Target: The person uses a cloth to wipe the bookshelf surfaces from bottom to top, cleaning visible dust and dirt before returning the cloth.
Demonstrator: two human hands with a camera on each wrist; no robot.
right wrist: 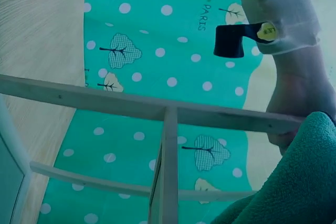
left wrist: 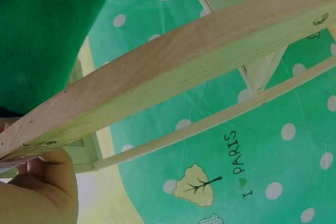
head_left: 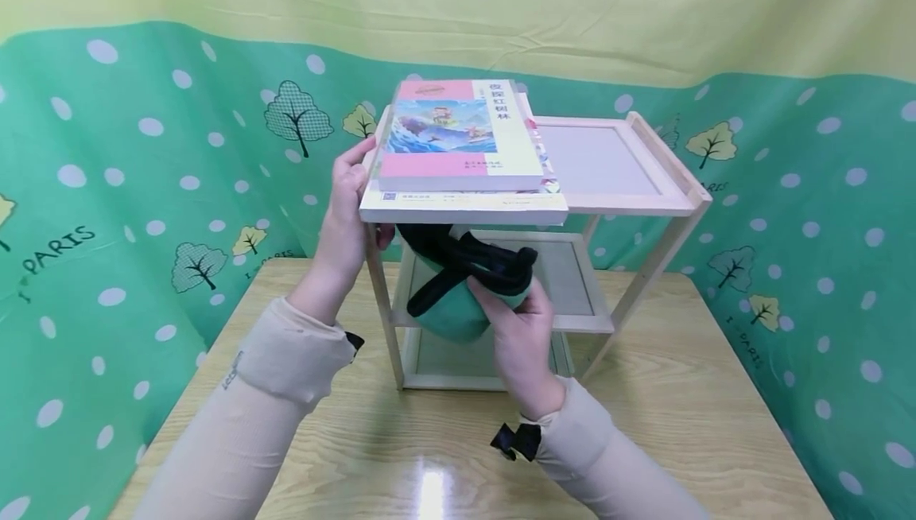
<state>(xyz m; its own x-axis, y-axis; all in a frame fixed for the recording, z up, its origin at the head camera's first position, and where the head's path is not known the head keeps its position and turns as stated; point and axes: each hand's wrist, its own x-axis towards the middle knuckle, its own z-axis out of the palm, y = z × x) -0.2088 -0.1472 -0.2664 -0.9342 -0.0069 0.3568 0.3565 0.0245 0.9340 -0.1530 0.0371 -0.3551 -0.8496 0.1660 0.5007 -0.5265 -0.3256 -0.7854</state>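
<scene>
My left hand (head_left: pixel 345 222) grips the front left corner of a pale wooden shelf rack (head_left: pixel 647 265), beside a stack of books. In the left wrist view, curled fingers (left wrist: pixel 55 174) show behind the wooden post (left wrist: pixel 131 77). My right hand (head_left: pixel 525 337) pinches a soft green cloth item with black trim (head_left: pixel 458 317), below the top shelf and in front of the middle one. The item's upper part is hidden under the books; its exact kind is unclear. In the right wrist view, its fuzzy green fabric (right wrist: pixel 299 177) fills the lower right corner.
A pink-covered book (head_left: pixel 458 170) lies on larger books on the left of the top shelf, overhanging its front edge. The rack's middle shelf (head_left: pixel 565 273) and bottom shelf (head_left: pixel 451 361) sit below. The rack stands on a wood-grain table (head_left: pixel 343 440) before a green dotted curtain (head_left: pixel 164 186).
</scene>
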